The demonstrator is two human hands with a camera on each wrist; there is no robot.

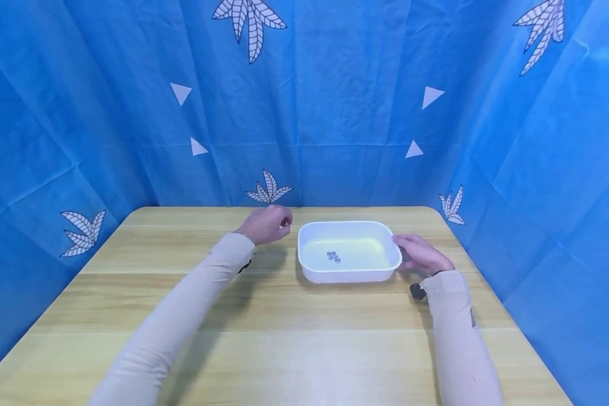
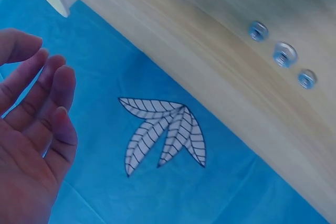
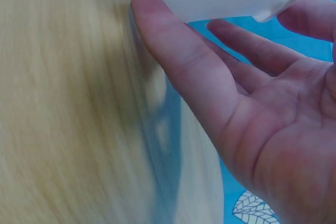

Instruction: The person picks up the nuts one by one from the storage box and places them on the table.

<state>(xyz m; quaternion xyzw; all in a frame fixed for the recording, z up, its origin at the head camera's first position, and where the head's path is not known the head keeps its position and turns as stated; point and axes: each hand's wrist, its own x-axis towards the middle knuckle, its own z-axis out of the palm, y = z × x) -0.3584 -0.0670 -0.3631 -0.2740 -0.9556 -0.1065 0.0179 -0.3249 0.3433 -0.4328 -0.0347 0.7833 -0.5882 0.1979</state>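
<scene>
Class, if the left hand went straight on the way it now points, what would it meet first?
Most likely the left end of the white tub, just beyond the left hand. Depth is unclear, though: the hand looks raised, so it might pass over or behind the tub.

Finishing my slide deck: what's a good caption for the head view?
Right hand grips a white tray of small rings; left hand hovers beside it.
</scene>
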